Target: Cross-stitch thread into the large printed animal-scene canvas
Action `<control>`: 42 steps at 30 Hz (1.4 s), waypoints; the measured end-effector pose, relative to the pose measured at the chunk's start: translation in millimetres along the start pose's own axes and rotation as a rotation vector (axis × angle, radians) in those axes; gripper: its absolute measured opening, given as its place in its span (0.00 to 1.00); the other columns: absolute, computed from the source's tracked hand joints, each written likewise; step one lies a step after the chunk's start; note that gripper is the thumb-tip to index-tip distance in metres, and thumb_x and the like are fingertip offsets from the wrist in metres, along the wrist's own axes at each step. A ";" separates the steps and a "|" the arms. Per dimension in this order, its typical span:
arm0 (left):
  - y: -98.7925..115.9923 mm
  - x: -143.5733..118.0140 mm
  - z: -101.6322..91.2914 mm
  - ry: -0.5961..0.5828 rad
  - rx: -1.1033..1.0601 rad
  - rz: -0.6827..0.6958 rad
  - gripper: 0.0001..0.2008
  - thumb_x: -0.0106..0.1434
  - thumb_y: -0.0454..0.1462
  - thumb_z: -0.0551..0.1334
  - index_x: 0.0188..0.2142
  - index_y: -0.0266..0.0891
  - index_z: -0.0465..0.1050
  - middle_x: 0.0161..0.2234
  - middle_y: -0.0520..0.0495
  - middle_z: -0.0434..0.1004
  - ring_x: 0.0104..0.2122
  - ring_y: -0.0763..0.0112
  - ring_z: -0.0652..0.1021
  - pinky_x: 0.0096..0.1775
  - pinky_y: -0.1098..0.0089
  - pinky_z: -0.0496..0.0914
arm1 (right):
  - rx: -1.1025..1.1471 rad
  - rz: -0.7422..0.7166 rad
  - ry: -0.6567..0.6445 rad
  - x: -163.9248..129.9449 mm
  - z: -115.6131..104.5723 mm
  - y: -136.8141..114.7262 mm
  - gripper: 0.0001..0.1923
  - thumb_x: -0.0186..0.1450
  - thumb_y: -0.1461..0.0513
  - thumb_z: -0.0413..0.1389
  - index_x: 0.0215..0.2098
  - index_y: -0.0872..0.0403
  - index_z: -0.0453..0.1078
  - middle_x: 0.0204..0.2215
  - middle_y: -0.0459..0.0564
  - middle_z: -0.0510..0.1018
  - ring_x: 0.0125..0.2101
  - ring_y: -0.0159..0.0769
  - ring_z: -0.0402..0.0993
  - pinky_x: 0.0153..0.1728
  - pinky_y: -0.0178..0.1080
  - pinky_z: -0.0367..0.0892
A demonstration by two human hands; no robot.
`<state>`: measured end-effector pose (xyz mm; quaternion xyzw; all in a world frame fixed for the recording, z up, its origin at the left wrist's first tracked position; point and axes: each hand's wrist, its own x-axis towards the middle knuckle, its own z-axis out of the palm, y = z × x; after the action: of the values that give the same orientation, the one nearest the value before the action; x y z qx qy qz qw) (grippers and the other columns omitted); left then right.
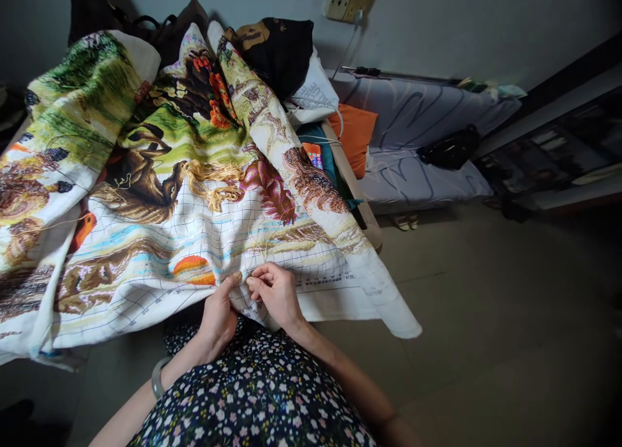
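Home living room, as I see it around my worktop (373,234): patterned sofa (413,110) with a black bag (449,148) on its seat, footwear (406,222) on the floor (451,272) beneath, wall socket (348,1).

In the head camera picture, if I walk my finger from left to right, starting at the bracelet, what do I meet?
Bracelet → left hand → right hand → phone → orange cushion → black bag.
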<state>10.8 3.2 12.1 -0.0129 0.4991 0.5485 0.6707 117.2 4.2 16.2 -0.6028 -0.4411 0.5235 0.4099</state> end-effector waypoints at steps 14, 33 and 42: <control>1.0 -1.2 -4.5 -0.056 0.026 0.060 0.19 0.48 0.31 0.71 0.42 0.38 0.77 0.44 0.46 0.82 0.50 0.59 0.77 0.58 0.60 0.65 | -0.258 -0.225 -0.073 21.9 -21.2 -40.6 0.08 0.68 0.62 0.51 0.30 0.50 0.65 0.21 0.42 0.75 0.15 0.27 0.70 0.16 0.30 0.60; 3.5 0.8 -4.2 0.023 0.032 0.039 0.17 0.50 0.27 0.69 0.41 0.39 0.77 0.44 0.47 0.82 0.49 0.62 0.78 0.58 0.62 0.67 | 0.065 -0.562 0.469 37.3 -136.6 -61.9 0.03 0.68 0.61 0.51 0.35 0.48 0.61 0.14 0.34 0.63 0.12 0.27 0.57 0.26 0.35 0.73; 6.6 -1.1 -0.5 0.024 0.043 -0.013 0.13 0.51 0.28 0.68 0.38 0.34 0.77 0.33 0.48 0.82 0.42 0.63 0.80 0.51 0.64 0.72 | -0.384 -0.252 -0.225 6.9 -27.9 -10.2 0.10 0.65 0.66 0.52 0.36 0.55 0.76 0.17 0.41 0.72 0.19 0.27 0.68 0.24 0.29 0.63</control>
<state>5.6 4.8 16.1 -0.0085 0.5188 0.5332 0.6682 144.3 12.7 27.4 -0.5478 -0.6469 0.4386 0.2984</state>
